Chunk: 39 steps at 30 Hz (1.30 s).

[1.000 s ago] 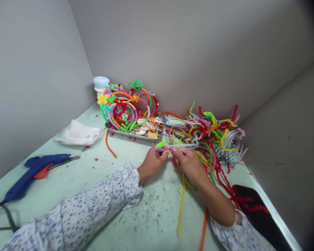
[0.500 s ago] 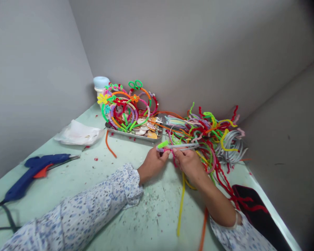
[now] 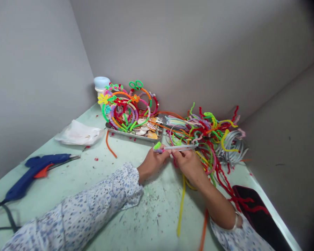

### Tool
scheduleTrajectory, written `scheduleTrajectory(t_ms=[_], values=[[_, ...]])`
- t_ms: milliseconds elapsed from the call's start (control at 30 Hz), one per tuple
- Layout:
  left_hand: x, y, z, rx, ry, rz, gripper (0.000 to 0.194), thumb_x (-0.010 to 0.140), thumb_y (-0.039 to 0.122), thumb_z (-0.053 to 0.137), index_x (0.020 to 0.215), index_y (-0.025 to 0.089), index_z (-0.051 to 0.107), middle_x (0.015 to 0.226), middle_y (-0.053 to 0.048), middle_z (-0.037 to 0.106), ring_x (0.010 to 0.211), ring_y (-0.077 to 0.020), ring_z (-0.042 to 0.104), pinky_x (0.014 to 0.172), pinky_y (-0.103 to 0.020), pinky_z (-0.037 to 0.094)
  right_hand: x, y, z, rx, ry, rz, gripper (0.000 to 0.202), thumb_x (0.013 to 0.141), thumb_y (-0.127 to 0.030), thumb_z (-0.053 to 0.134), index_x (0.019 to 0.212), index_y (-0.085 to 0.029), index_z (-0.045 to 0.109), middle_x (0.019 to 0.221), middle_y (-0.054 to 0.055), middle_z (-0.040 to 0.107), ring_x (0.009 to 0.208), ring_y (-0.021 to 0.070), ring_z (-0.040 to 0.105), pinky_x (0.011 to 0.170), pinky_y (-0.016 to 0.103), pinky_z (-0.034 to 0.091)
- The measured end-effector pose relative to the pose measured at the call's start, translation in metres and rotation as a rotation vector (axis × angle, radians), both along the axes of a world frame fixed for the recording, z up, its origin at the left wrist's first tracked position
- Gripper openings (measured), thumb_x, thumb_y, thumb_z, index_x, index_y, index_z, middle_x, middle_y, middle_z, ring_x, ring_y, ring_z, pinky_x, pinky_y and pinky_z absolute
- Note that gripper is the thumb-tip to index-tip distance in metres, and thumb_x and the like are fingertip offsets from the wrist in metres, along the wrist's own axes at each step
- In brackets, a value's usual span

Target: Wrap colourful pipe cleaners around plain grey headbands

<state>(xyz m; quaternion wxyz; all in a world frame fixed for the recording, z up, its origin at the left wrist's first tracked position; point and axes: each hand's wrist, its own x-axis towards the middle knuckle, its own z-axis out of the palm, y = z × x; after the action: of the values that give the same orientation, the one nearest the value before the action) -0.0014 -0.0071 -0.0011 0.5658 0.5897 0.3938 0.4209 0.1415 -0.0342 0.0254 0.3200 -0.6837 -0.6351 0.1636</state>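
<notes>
My left hand [image 3: 153, 163] and my right hand [image 3: 188, 164] meet at the middle of the pale green table [image 3: 94, 181]. Together they grip a thin grey headband [image 3: 180, 147] whose left end is wrapped in purple and light green pipe cleaner [image 3: 157, 146]. The left hand pinches the wrapped end. The right hand holds the bare band just to the right. A yellow pipe cleaner [image 3: 181, 205] runs from under the right hand toward me.
A metal tray [image 3: 134, 134] at the back holds finished colourful headbands [image 3: 125, 104] and shells. A tangle of loose pipe cleaners [image 3: 206, 132] and bare grey headbands [image 3: 231, 146] lies at right. A blue glue gun [image 3: 34, 169], a plastic bag [image 3: 78, 134] and a black pouch [image 3: 253, 209] lie around.
The wrapped end of the headband has shifted slightly left and up between my fingers. My hands and the rest stay almost where they were.
</notes>
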Motion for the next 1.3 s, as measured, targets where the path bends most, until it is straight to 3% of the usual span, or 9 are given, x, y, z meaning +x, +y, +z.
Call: scheduleTrajectory(t_ms=[233,433,733,1100,1300], values=[[0.000,0.004,0.000,-0.031,-0.023,0.043,0.024,0.080,0.032,0.055,0.061,0.018,0.049,0.050,0.004,0.042,0.049,-0.0099,0.036,0.052,-0.027,0.028,0.005,0.000,0.006,0.018,0.027,-0.078,0.030,0.083,-0.039,0.049,0.086,-0.017,0.070,0.064,0.004,0.066,0.056,0.0183,0.056,0.053,0.027,0.034],[0.002,0.004,0.004,-0.090,-0.040,0.032,0.026,0.078,0.032,0.057,0.059,0.019,0.047,0.047,0.005,0.039,0.046,-0.0087,0.033,0.049,-0.026,0.025,0.006,0.000,0.007,0.051,0.067,-0.039,0.031,0.082,-0.040,0.050,0.086,-0.017,0.071,0.073,0.006,0.070,0.063,0.0203,0.060,0.058,0.028,0.038],[0.002,0.010,-0.012,-0.045,-0.022,0.006,0.027,0.079,0.037,0.059,0.061,0.019,0.049,0.049,0.005,0.041,0.046,-0.0088,0.034,0.048,-0.026,0.026,0.013,0.000,0.007,-0.026,0.084,0.002,0.028,0.082,-0.040,0.051,0.085,-0.020,0.070,0.063,0.002,0.066,0.060,0.0193,0.057,0.056,0.027,0.034],[0.000,0.007,0.004,-0.134,-0.072,-0.085,0.027,0.081,0.034,0.053,0.061,0.017,0.048,0.051,0.003,0.044,0.044,-0.0076,0.039,0.046,-0.025,0.026,0.021,0.003,0.009,-0.091,0.076,0.025,0.030,0.083,-0.043,0.050,0.071,-0.020,0.068,0.060,0.000,0.064,0.056,0.0165,0.056,0.054,0.026,0.034],[-0.002,0.010,-0.001,-0.121,-0.015,-0.102,0.016,0.078,0.026,0.052,0.065,0.017,0.051,0.052,0.004,0.042,0.046,-0.0067,0.037,0.048,-0.025,0.025,0.023,0.004,0.003,-0.105,0.140,0.028,0.029,0.082,-0.044,0.053,0.081,-0.020,0.069,0.062,0.001,0.067,0.055,0.0165,0.058,0.052,0.025,0.037]])
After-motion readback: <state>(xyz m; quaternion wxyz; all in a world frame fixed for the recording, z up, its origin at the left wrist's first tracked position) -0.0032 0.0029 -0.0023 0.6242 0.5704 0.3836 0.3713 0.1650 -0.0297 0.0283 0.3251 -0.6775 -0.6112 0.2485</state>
